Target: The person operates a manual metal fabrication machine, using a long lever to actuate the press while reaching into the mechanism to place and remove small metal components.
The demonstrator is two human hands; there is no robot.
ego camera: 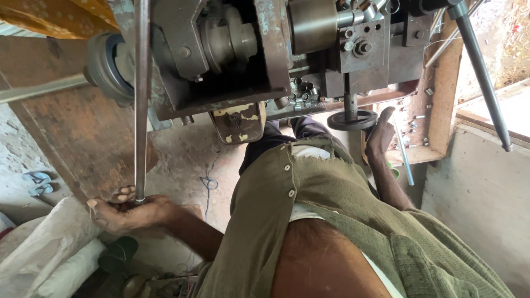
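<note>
- Head view: left hand (pixel 130 212) cupped under end of long steel rod (pixel 141 99), fingers curled round tip.
- Right hand (pixel 381 135) w/ fingers narrow, resting by black handwheel (pixel 351 120); grip unclear.
- Risk: rod could slip off fingertips, only end supported.
- Rod thin, straight, grey, dull sheen, running up past machine (pixel 232 49).

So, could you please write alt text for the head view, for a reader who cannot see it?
Looking down, a person's left hand grips the lower end of a long steel rod that runs up into a grey metal machine. The right hand rests by a black handwheel. White sacks lie at lower left.
</note>
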